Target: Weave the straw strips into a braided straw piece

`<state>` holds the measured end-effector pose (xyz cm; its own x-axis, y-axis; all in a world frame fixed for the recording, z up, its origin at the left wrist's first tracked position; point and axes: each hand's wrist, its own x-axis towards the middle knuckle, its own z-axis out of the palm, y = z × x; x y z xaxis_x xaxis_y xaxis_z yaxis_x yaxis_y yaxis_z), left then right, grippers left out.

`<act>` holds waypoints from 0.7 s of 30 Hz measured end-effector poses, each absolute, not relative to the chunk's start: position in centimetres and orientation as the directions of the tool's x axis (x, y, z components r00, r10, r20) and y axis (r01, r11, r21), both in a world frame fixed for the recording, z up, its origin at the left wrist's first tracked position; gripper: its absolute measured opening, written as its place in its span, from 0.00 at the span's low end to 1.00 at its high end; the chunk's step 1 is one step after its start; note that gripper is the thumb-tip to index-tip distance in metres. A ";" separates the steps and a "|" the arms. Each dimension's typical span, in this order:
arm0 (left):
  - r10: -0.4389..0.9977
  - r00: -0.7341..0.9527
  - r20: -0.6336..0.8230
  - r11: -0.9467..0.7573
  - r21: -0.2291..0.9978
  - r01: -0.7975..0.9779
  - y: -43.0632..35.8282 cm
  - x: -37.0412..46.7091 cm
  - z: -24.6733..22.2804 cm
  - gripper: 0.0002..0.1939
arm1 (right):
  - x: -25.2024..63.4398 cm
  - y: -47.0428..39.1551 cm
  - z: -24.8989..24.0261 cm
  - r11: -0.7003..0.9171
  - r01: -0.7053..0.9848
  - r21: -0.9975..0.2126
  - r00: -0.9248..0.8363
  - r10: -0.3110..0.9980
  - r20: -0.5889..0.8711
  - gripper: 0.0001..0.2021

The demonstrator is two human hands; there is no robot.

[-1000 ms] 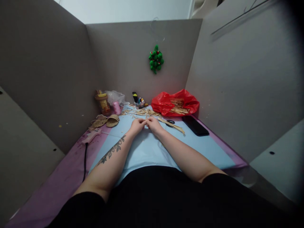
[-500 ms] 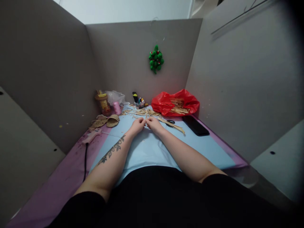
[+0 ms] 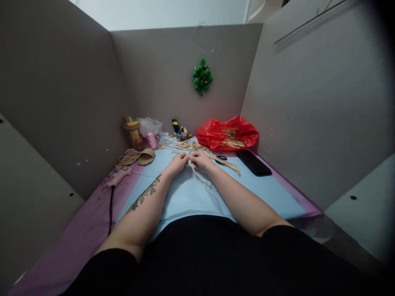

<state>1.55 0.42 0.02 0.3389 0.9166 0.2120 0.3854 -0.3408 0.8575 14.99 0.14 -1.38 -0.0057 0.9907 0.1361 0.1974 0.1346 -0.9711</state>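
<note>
My left hand (image 3: 179, 162) and my right hand (image 3: 199, 159) meet above the middle of the blue sheet (image 3: 191, 201), both closed in a pinch. Between them they hold a thin, pale straw strip (image 3: 197, 176), whose loose end curves down toward my right forearm. The fingertips hide the part being gripped. Just beyond the hands lie scattered straw scraps (image 3: 185, 145). To the right of my right hand are a bundle of longer straw strips (image 3: 226, 164) and a pair of black-handled scissors (image 3: 221, 158), partly covered by the straw.
At left sit a pink glue gun (image 3: 120, 176), woven straw pieces (image 3: 146, 156), a pink thread spool (image 3: 151, 140) and a lidded jar (image 3: 134, 133). A pen cup (image 3: 180, 134) and a red plastic bag (image 3: 210, 133) of straw stand behind. A black phone (image 3: 254, 163) lies right. Grey partitions surround the table.
A length of the straw strip now hangs below my hands toward the right forearm; before, it did not show there. My hands have barely shifted.
</note>
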 end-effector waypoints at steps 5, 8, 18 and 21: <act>0.886 0.329 0.327 -0.462 0.689 0.559 0.9 1.3 0.1 0.12 | 16.1 -0.5 -0.2 0.064 0.292 -0.954 -0.071 0.996 0.045 0.05; 0.875 0.316 0.367 -0.484 0.631 0.606 1.4 1.5 -0.4 0.11 | 16.0 -1.0 0.2 0.048 0.286 -0.957 -0.049 0.998 0.036 0.05; 0.963 0.253 -0.098 0.063 0.988 0.143 1.0 1.7 -0.7 0.06 | 13.2 -2.4 -0.3 0.312 0.699 -0.643 -0.031 0.912 0.410 0.07; 0.975 0.201 -0.094 0.073 0.991 0.111 1.4 1.6 -1.1 0.07 | 12.4 -3.0 -0.4 0.360 0.851 -0.383 -0.166 0.875 0.454 0.11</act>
